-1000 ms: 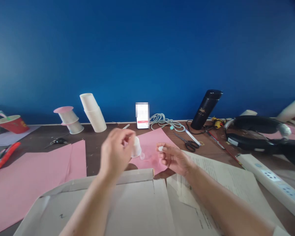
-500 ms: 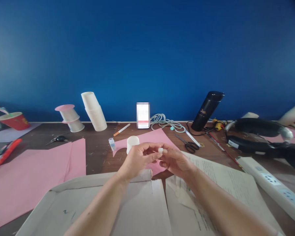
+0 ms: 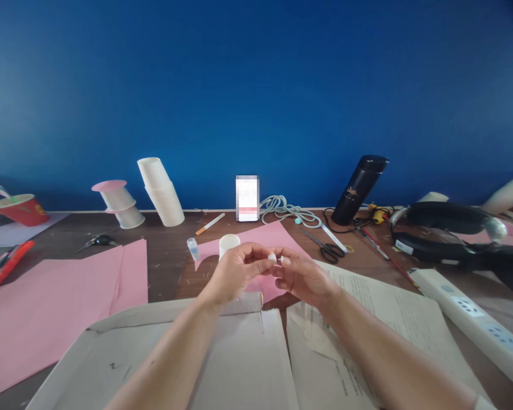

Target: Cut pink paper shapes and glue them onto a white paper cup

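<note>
In front of me, my left hand [image 3: 238, 272] pinches a small white piece [image 3: 272, 258] between thumb and fingertips; its kind is too small to make out. My right hand [image 3: 305, 277] meets it, thumb and forefinger pinched on a tiny white bit [image 3: 283, 260]. Whether the two bits are joined is unclear. Just behind the left hand stands a white paper cup [image 3: 229, 244], its lower part covered by the hand. Beneath both hands lies a cut sheet of pink paper [image 3: 269, 236]. A small clear vial [image 3: 192, 249] is left of the cup.
Black scissors [image 3: 332, 252] and a coiled white cable [image 3: 288, 209] lie beyond my right hand. A black flask [image 3: 359, 191], power strip [image 3: 470, 319] and headphones [image 3: 444, 250] are to the right. Stacked cups [image 3: 162, 193] and pink sheets [image 3: 68, 307] are left; a cardboard box [image 3: 162, 359] is nearest.
My fingertips have drawn slightly apart, so white now shows in both pinches instead of as one piece. The whole view has shifted slightly.
</note>
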Motion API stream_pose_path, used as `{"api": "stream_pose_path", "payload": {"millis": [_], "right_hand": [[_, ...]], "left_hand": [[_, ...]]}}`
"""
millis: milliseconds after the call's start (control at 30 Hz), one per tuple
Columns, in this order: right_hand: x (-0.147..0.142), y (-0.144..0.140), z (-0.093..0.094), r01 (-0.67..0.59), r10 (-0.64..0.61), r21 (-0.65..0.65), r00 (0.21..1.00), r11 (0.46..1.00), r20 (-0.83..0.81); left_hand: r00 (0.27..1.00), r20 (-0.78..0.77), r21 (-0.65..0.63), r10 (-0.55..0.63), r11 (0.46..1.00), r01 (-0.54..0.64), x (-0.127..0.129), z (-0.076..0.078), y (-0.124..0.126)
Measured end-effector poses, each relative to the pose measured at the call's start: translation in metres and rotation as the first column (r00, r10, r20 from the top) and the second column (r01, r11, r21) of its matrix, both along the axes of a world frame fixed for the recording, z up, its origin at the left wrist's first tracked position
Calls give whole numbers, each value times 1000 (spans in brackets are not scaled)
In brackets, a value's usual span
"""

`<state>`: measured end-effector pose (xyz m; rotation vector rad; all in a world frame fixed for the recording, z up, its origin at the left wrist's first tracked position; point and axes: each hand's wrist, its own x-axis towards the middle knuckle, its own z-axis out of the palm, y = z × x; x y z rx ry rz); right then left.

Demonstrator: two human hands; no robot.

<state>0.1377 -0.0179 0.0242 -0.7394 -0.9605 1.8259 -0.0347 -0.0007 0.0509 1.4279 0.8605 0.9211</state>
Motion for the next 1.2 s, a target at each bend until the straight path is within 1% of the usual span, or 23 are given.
{"api": "stream_pose_path", "payload": {"millis": [67, 133, 167, 200, 233, 300, 333, 400, 433, 467, 500, 567, 633, 767, 867, 933, 1033, 1100, 1200], "right_hand": [[0, 0, -1, 34, -34, 13, 999, 999, -5], [-1, 1, -2, 81, -83, 48, 995, 996, 45], [-2, 1, -3, 104, -111, 75, 990, 992, 92], [-3, 1, -4, 125, -141, 107, 979, 986, 150], [-4, 2, -5, 145, -174, 146, 961, 979, 213], [-7, 2, -6, 180, -252, 232, 909, 956, 333], [-8, 2, -6, 196, -296, 279, 875, 940, 383], [-11, 2, -5, 237, -400, 382, 806, 893, 436], [-12, 2, -3, 261, -453, 430, 775, 864, 440], [-14, 2, -1, 281, -500, 473, 748, 835, 436], [-16, 1, 1, 294, -537, 511, 725, 807, 431], [-20, 0, 4, 283, -578, 571, 688, 770, 439], [-26, -3, 6, 218, -576, 609, 657, 762, 486], [-36, -8, 10, 58, -518, 613, 600, 788, 610], [-42, -6, 13, 2, -506, 610, 562, 792, 655], [-46, -1, 14, -10, -528, 630, 535, 777, 659], [-50, 11, 11, -26, -598, 688, 472, 725, 648], [-52, 20, 6, -43, -668, 742, 401, 670, 627], [-55, 29, -5, -64, -756, 806, 308, 589, 577]], "left_hand": [[997, -42, 27, 63, 998, -62, -4, 4, 1], [977, -78, 83, 197, 978, -190, -9, 8, 3], [953, -95, 129, 287, 953, -274, -12, 9, 3], [913, -105, 189, 394, 909, -371, -14, 9, 4], [858, -116, 256, 500, 850, -461, -16, 8, 5], [726, -124, 377, 676, 709, -596, -19, 4, 8], [676, -133, 412, 725, 660, -628, -20, 0, 9], [612, -144, 440, 778, 604, -664, -20, -9, 14], [601, -154, 436, 784, 599, -671, -20, -14, 16], [606, -166, 424, 778, 611, -668, -20, -19, 19], [603, -166, 409, 780, 611, -678, -20, -24, 21], [630, -136, 391, 764, 626, -675, -19, -33, 26], [656, -87, 377, 749, 635, -674, -19, -38, 29], [666, -45, 342, 745, 638, -690, -18, -40, 33], [685, -33, 346, 727, 652, -675, -18, -41, 35], [703, -23, 366, 711, 661, -656, -17, -43, 36], [706, -58, 394, 706, 666, -633, -17, -47, 38], [705, -81, 413, 705, 667, -620, -17, -49, 38], [705, -73, 444, 705, 656, -610, -18, -52, 38]]}}
